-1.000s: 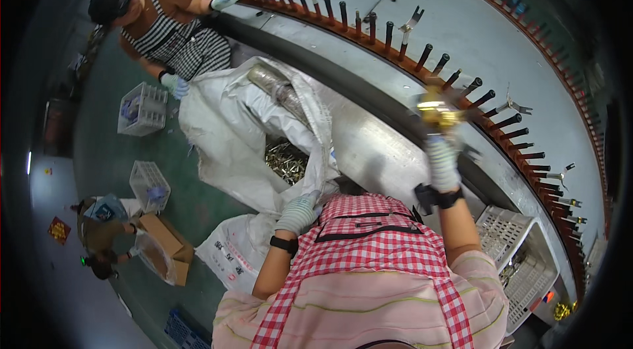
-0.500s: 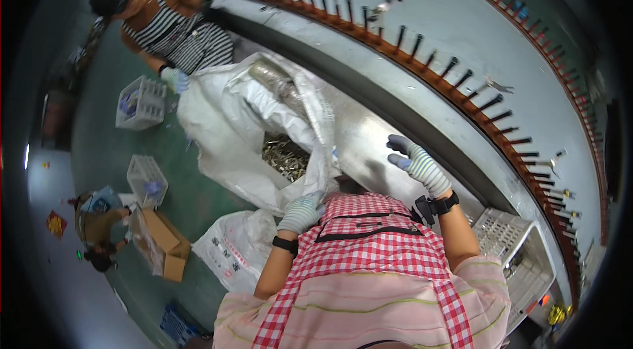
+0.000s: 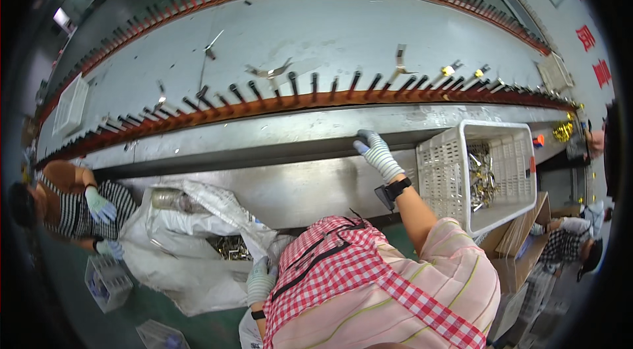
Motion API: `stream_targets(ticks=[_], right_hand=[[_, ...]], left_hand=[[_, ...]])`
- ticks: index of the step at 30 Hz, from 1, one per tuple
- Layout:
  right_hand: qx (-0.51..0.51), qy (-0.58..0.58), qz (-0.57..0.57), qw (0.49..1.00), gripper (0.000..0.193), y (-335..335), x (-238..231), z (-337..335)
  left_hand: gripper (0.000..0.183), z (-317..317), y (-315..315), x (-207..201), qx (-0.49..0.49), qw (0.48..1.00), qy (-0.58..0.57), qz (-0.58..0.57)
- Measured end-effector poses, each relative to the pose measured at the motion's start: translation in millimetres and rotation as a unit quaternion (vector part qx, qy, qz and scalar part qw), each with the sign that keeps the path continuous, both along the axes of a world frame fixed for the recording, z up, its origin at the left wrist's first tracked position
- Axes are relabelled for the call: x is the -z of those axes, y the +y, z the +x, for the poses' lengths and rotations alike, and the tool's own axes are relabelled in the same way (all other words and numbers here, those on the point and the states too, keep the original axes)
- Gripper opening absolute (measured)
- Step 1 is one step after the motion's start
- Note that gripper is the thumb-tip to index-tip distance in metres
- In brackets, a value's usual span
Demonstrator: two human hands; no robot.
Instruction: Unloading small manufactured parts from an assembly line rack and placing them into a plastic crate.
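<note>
Right hand [image 3: 380, 156] farther from white sack [image 3: 178, 266]

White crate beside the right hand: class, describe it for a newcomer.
Find the long steel bench. Toward its right end, beside the person's gloved right hand, is a white crate. Unlike the other white crates, it shows loose metal parts inside.
</note>
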State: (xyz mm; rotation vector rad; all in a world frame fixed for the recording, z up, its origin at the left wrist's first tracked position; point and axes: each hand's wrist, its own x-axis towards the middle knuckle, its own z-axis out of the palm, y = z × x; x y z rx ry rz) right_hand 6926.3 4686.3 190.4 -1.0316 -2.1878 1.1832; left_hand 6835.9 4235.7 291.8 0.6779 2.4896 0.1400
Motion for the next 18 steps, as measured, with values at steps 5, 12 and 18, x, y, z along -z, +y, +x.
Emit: stream_targets(ticks=[5, 12, 18], right_hand=[[-0.002, 0.041, -0.076, 0.996, 0.035, 12, -15, 7], [0.269, 0.425, -0.043, 0.863, 0.041, 80, -61, 19], [0.311, 0.487, -0.062, 0.814, 0.038, 150, -76, 38]], left_hand=[[0.041, 6, -1, -3, -0.006, 1.000, -0.006, 0.023], [0.038, 20, 8, -8, 0.016, 0.999, 0.018, 0.027], [0.037, 57, 35, -4, 0.021, 0.999, 0.015, 0.032]])
